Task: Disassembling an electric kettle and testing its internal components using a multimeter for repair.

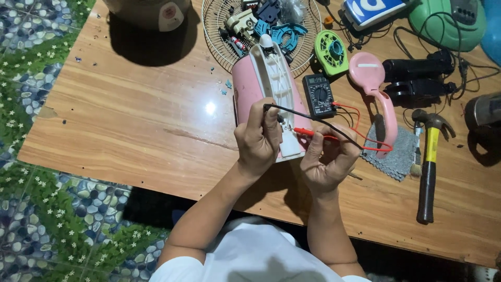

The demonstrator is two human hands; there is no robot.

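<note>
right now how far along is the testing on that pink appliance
Done, as it looks: the pink appliance lies opened on the table, with loose parts in the wire fan guard and the multimeter beside it. In hand: the left hand holds the black probe and the right hand the red probe at its near end. Left: the appliance is not yet closed up.

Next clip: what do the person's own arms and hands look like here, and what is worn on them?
Both forearms are bare from the elbow down. The left hand and right hand carry no gloves, and no watch, ring or bracelet shows. White fabric, seemingly a short-sleeved garment, covers the body and the upper arms near the bottom edge. No markings show on the arms.
</note>
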